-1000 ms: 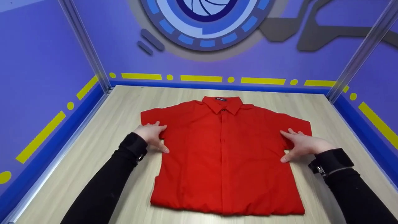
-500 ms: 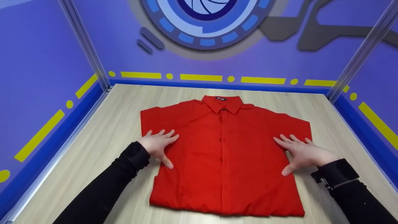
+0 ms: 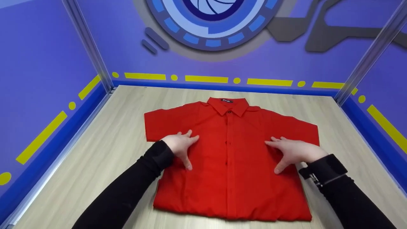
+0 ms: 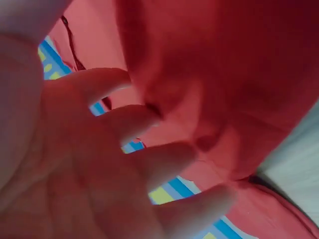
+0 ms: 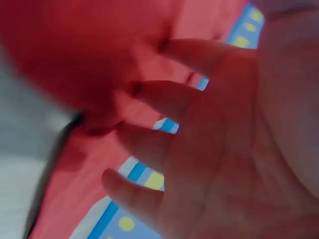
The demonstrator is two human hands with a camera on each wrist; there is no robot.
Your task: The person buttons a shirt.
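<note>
A red short-sleeved shirt (image 3: 248,190) lies buttoned and front up, its collar at the far side and its near edge folded under. On the left half of its chest my left hand (image 3: 180,145) touches the cloth with spread fingertips, thumb apart. My right hand (image 3: 294,151) does likewise on the right half, below the sleeve. In the left wrist view the fingers (image 4: 164,162) reach to the red cloth, which bunches slightly at their tips. The right wrist view has the fingers (image 5: 144,144) spread against the shirt too, with no cloth gripped between them.
The shirt is on a pale wooden table (image 3: 108,127). Blue-purple panels with yellow dashes, such as the back wall (image 3: 203,68), enclose it on the left, back and right. Metal posts (image 3: 92,44) stand at the back corners.
Both hands have first slid a little toward me, then inward from the shirt's sides onto its chest. The shirt stays in place.
</note>
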